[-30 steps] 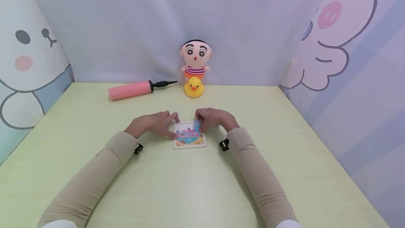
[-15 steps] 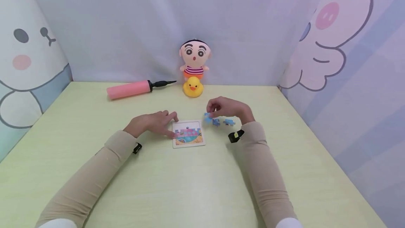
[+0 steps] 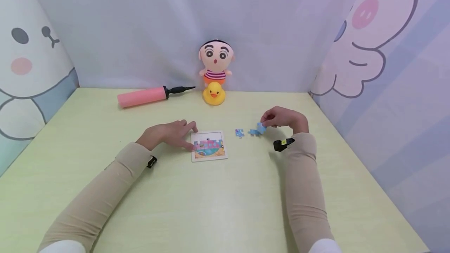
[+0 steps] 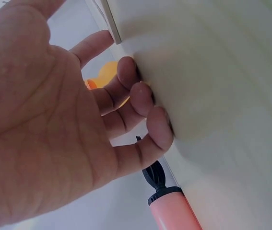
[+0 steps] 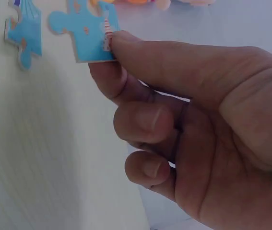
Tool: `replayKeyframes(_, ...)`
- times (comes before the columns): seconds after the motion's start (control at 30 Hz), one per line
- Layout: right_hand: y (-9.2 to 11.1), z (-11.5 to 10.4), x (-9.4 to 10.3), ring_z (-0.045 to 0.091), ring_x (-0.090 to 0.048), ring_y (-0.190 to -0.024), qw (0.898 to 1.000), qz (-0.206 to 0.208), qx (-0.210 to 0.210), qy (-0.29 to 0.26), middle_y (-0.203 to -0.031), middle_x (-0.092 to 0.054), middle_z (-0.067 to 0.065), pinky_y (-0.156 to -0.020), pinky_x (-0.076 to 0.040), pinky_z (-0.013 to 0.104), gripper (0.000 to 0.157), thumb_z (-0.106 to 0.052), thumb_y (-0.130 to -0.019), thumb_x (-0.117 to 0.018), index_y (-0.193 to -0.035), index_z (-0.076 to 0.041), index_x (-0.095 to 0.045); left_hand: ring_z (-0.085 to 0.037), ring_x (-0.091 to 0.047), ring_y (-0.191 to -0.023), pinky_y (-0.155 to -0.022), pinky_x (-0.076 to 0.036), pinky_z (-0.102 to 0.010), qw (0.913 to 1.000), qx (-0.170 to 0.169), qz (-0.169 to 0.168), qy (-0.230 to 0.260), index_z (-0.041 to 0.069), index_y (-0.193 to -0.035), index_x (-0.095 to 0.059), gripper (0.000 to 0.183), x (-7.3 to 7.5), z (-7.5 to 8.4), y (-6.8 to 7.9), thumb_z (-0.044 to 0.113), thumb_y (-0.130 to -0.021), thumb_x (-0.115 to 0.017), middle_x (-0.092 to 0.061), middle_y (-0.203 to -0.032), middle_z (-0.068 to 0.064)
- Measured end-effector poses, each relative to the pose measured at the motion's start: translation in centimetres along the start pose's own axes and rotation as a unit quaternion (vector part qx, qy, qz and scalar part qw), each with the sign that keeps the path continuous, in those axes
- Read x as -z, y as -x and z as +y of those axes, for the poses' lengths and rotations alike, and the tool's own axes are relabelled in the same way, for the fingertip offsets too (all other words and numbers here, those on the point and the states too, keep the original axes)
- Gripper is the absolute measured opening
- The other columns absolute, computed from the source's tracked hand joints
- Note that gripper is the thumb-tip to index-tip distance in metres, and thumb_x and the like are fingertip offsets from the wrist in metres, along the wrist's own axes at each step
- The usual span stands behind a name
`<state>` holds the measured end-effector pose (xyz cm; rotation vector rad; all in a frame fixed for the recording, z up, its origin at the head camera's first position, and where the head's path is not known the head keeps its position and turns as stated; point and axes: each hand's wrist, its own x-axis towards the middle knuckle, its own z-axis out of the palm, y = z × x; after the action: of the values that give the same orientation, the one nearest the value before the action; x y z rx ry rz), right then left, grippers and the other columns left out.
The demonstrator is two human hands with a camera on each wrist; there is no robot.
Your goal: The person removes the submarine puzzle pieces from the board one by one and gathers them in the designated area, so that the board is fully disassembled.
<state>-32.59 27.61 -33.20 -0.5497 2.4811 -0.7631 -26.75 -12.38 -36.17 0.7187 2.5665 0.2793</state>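
R hand point(image 3: 283, 118): thumb & index fingertip pinch one blue puzzle piece point(image 5: 90, 38); remaining fingers curled toward palm. Piece overlaps R loose piece point(image 3: 253, 132) in head view; R-wrist view shows a gap btwn. L loose piece point(image 3: 239, 132) lies closer to tray. Cf. 1.0 s earlier: R hand was at tray's upper R corner; now well off it, toward worktop's R edge.

L hand point(image 3: 170, 134): unmoved, fingers spread, index at upper L corner of puzzle tray point(image 3: 211, 136), thumb on its L edge. Tray approx. mid-worktop point(image 3: 211, 202), lower part filled w/ pieces, upper part mostly white.

Along worktop's back edge, L to R: pink pump point(image 3: 142, 97); duck point(image 3: 213, 94) in front of doll point(image 3: 215, 63).
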Motion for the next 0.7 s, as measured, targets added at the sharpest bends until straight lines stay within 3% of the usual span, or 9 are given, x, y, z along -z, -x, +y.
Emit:
replayKeyframes(0.23, 0.2, 2.1, 0.2, 0.016, -0.044, -0.068, 0.999, -0.018, -0.033, -0.015, -0.079, -0.053, 0.003, -0.067, -0.038, 0.031, 0.017, -0.014, -0.098, -0.064, -0.105, 0.002, -0.064, -0.028, -0.051, -0.104, -0.087, -0.045, -0.045, 1.0000, -0.004, 0.007, 0.000, 0.016, -0.137, -0.043, 0.067, 0.3, -0.1, 0.2, 0.053, -0.089, -0.070, -0.051, -0.112, -0.012)
replayKeyframes(0.5, 0.1, 2.4, 0.0, 0.015, -0.044, -0.071, 0.999, 0.000, -0.040, 0.002, -0.085, -0.057, 0.002, -0.067, -0.037, 0.028, 0.019, -0.013, -0.098, -0.063, -0.106, 0.004, -0.067, -0.029, -0.051, -0.103, -0.087, -0.045, -0.046, 0.9999, -0.008, 0.005, 0.003, 0.014, -0.137, -0.043, 0.066, 0.4, -0.1, 0.3, 0.052, -0.089, -0.070, -0.051, -0.112, -0.012)
replayKeyframes(0.7, 0.1, 2.9, -0.1, 0.017, -0.048, -0.081, 0.999, 0.015, -0.043, 0.018, -0.096, -0.062, 0.006, -0.075, -0.040, 0.031, 0.018, -0.013, -0.097, -0.065, -0.108, 0.001, -0.067, -0.028, -0.051, -0.105, -0.088, -0.044, -0.046, 0.9999, -0.009, 0.001, 0.008, 0.015, -0.138, -0.043, 0.067, 0.2, -0.2, 0.0, 0.054, -0.089, -0.069, -0.051, -0.113, -0.012)
